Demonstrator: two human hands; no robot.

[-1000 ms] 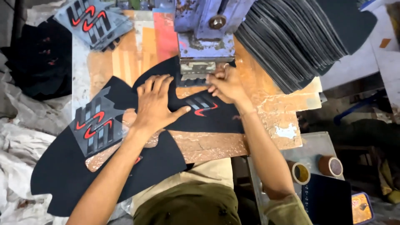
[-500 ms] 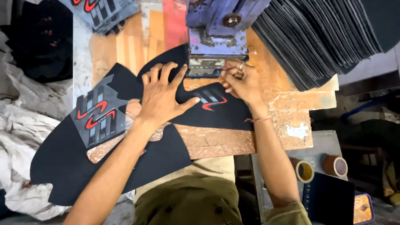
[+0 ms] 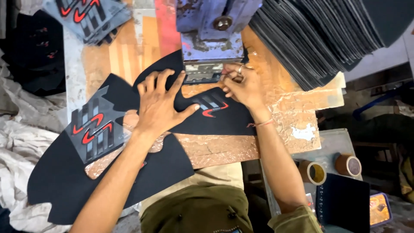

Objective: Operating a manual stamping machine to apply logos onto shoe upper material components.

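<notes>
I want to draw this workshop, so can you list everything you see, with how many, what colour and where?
Flat black foam piece with red and grey stripes: one, under both hands, table middle.
Second striped black foam piece: one, left.
Blue metal press: one, top middle.
Stack of black sheets: many, top right.
Striped grey pieces: a pile, top left.
Brown tape rolls: two, lower right.
Worn wooden table: one, orange-brown.
White cloth: crumpled, left.
Left hand: flat on foam.
Right hand: fingertips by the press.
</notes>
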